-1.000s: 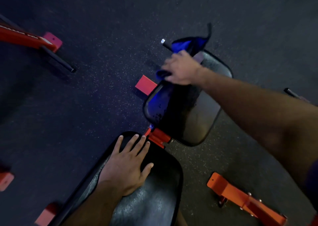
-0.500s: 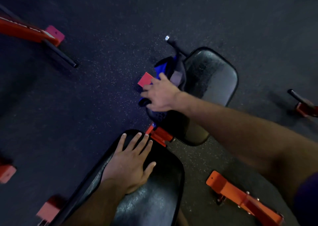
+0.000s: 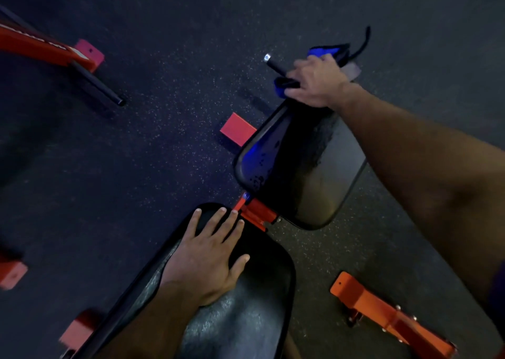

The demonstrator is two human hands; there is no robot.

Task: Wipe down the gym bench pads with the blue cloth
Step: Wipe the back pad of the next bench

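Two black bench pads lie end to end, joined by a red bracket [image 3: 257, 213]. On the near pad [image 3: 246, 317] my left hand [image 3: 210, 257] rests flat, fingers spread, holding nothing. My right hand [image 3: 317, 81] reaches across the far pad [image 3: 322, 178] and presses the blue cloth [image 3: 325, 51] onto that pad's far end. The cloth bunches out beyond my fingers and a dark strip of it trails off to the upper right. A fold of the cloth also shows under my thumb at the left.
A black handle bar [image 3: 274, 63] with a metal tip sticks out by the far pad's end. Red frame parts lie on the dark speckled floor: a foot [image 3: 237, 130] left of the far pad, a beam [image 3: 46, 48] at upper left, an orange bracket [image 3: 388, 317] at lower right.
My right hand has swept the cloth from the far pad's left side back up to its far end. My left hand has stayed flat on the near pad.
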